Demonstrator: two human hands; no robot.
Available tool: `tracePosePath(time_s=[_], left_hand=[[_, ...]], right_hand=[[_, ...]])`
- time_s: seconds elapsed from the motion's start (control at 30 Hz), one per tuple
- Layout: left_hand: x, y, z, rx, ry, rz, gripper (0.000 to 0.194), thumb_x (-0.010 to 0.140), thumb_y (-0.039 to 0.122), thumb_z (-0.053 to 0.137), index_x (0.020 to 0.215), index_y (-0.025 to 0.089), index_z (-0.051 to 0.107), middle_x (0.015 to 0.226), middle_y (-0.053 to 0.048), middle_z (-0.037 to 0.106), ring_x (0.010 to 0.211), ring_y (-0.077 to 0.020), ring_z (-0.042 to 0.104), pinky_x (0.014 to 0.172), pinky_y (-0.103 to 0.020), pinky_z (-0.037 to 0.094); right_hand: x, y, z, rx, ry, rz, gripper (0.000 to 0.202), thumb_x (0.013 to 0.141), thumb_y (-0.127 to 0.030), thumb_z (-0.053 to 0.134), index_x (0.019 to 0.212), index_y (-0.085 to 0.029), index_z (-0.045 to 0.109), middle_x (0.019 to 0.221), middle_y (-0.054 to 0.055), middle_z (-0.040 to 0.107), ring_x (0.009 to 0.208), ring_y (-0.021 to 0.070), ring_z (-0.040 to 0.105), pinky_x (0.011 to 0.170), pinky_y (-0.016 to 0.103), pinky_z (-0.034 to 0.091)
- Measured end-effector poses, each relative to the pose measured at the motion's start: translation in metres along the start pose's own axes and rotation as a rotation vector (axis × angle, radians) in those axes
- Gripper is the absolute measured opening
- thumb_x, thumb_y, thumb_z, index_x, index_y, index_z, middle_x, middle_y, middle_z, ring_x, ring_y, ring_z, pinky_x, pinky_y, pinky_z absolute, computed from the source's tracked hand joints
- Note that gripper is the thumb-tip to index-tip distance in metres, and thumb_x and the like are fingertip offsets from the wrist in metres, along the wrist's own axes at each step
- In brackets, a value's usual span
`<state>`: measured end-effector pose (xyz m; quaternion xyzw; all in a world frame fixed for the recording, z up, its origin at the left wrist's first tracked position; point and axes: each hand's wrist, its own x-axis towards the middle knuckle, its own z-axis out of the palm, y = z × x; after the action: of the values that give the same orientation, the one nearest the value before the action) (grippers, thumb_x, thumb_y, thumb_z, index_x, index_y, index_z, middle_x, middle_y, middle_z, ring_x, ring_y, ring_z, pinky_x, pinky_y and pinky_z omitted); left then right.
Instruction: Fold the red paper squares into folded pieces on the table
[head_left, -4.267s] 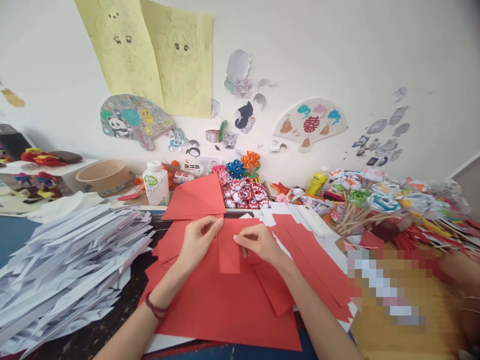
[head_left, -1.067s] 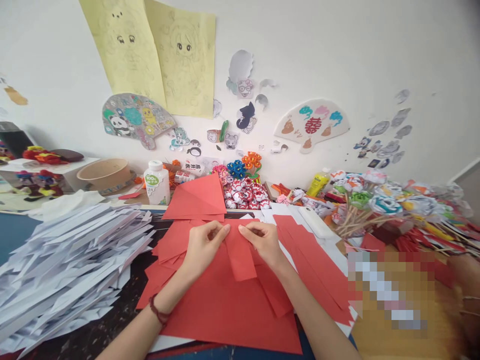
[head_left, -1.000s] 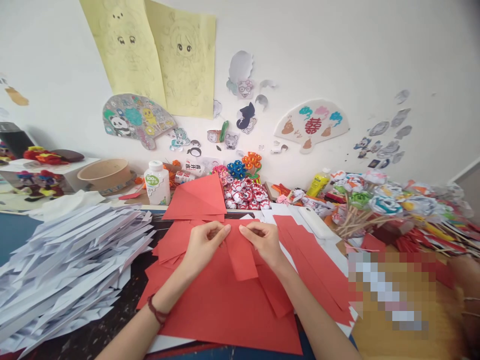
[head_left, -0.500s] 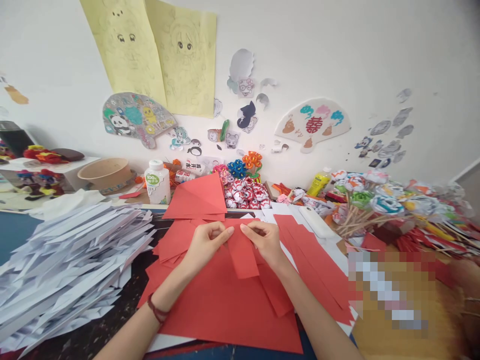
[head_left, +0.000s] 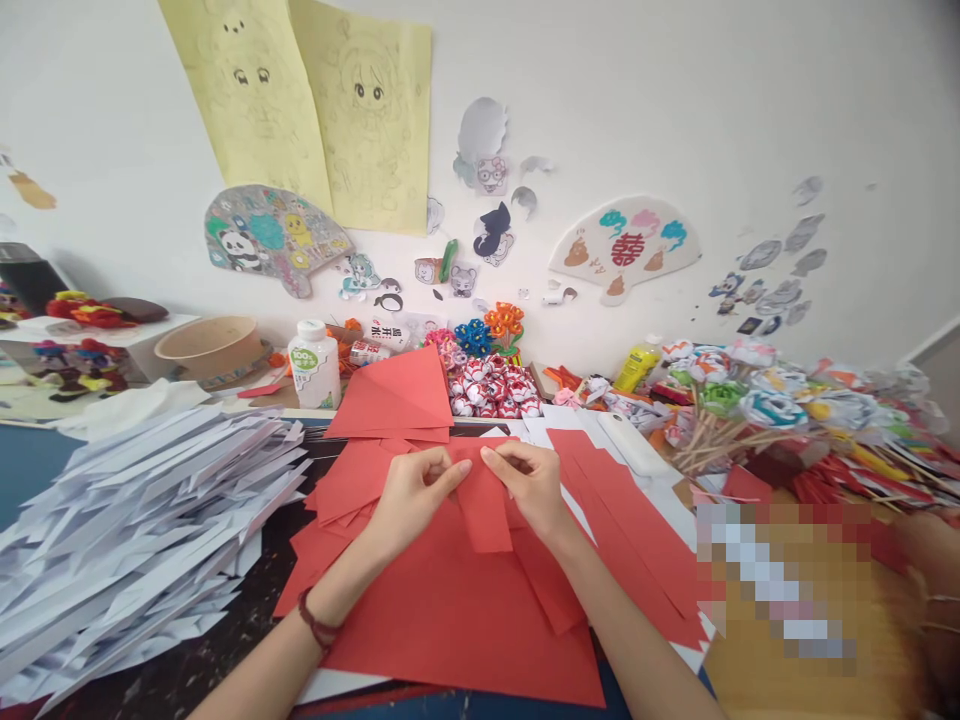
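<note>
A small red paper strip hangs between my hands, above a large red sheet. My left hand pinches its upper left edge between thumb and fingers. At the upper right edge, my right hand has the same kind of pinch. More red pieces lie overlapped to the left, and a folded red stack rests behind. Long red strips lie on white paper at the right.
A big pile of folded white paper covers the left side. Behind stand a white bottle and red-white paper balls. Paper flowers on sticks lie at the right. Another person's blurred hand shows at the right edge.
The lower end of the red strip has shifted slightly left. My left thumb has moved a little to the right; otherwise my hands stay nearly in place.
</note>
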<state>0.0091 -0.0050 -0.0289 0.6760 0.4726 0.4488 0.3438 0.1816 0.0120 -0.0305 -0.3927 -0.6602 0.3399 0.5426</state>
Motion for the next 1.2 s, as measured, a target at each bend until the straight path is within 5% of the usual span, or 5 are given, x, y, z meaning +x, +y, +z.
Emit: tracePosePath(time_s=[0.27, 1.2], left_hand=[[-0.001, 0.0, 0.003, 0.02, -0.031, -0.02, 0.048, 0.083, 0.05, 0.054, 0.054, 0.018, 0.032, 0.05, 0.007, 0.028, 0.047, -0.0069, 0.029, 0.047, -0.021, 0.021], [-0.005, 0.005, 0.012, 0.067, -0.113, 0.009, 0.045, 0.088, 0.046, 0.047, 0.056, 0.018, 0.031, 0.053, 0.006, 0.03, 0.052, -0.0086, 0.029, 0.051, -0.023, 0.022]], right_hand=[[0.0, 0.0, -0.001, -0.031, 0.049, -0.037, 0.035, 0.084, -0.04, 0.061, 0.057, -0.018, 0.054, 0.053, -0.003, 0.042, 0.047, 0.0093, 0.035, 0.047, 0.025, 0.028], [0.001, 0.003, -0.001, 0.024, 0.226, -0.001, 0.033, 0.083, -0.039, 0.062, 0.058, -0.017, 0.057, 0.047, -0.004, 0.039, 0.043, 0.0092, 0.035, 0.043, 0.024, 0.028]])
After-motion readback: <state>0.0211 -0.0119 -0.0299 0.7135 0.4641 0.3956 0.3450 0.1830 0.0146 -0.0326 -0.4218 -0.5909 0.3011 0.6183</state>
